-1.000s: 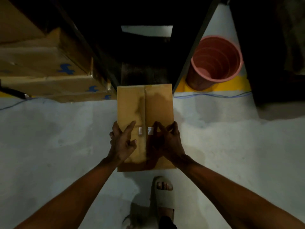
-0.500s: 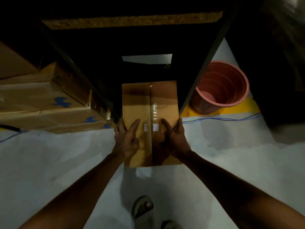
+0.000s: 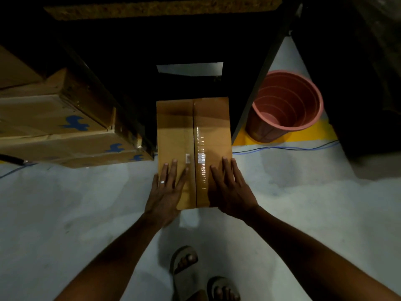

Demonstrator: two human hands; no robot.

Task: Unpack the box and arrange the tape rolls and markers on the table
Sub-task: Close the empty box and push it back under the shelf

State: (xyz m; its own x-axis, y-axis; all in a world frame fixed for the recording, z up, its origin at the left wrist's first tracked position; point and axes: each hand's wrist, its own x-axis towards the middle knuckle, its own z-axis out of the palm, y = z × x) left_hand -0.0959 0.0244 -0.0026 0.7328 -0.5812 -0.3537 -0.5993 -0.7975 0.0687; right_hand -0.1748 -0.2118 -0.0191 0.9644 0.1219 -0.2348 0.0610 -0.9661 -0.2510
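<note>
Both flat: left hand (image 3: 166,192), right hand (image 3: 231,189) on box (image 3: 193,131) (taped shut).

A: Quick count. Boxes?
B: One sealed box (image 3: 193,135) in the middle, two stacked cartons (image 3: 65,127) on the left.
A: Hands?
B: Two, left hand (image 3: 166,192) and right hand (image 3: 232,187), both flat on the box. One ring (image 3: 162,182).
A: Buckets?
B: One pink bucket (image 3: 286,105).
A: Feet?
B: Two sandals (image 3: 184,261).
A: Tape rolls, markers?
B: Can't tell, box is shut.
</note>
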